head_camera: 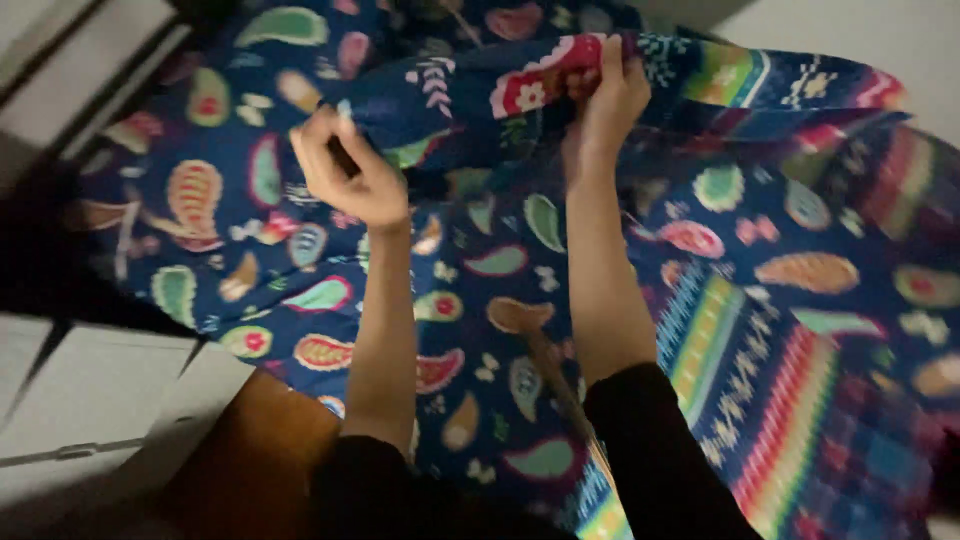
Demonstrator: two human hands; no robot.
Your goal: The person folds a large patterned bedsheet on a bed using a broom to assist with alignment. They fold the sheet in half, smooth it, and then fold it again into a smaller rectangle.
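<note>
The left hand (350, 170) has its fingers curled tight around a bunched fold of the cloth (480, 270), a dark blue sheet printed with paisley shapes and striped bands. The right hand (610, 95) pinches the same raised fold further along, fingers closed on a red flowered patch. Both forearms in black sleeves (650, 450) reach over the cloth, which spreads beneath and around them. White floor tiles (90, 390) show beside the cloth's lower left edge.
</note>
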